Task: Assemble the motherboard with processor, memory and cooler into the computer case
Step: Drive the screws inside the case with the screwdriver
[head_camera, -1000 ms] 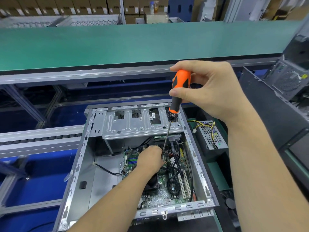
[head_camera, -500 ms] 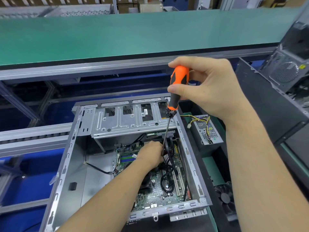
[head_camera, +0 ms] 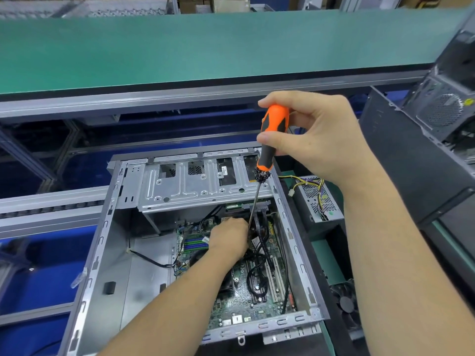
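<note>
While the right hand (head_camera: 316, 140) grips the screwdriver (head_camera: 270, 140), the left hand (head_camera: 228, 237) steadies its tip on the motherboard (head_camera: 239, 301); its finger state cannot be told. Board looks thin and fragile: light pressure, handle by edges.

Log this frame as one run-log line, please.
step: screwing motherboard into case | right hand: grips screwdriver | left hand: steadies shaft at board | tip hidden

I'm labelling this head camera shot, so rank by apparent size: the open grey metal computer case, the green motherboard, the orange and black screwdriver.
1. Open grey metal computer case
2. Green motherboard, partly hidden by the left arm
3. Orange and black screwdriver, though it sits nearer the camera
</note>
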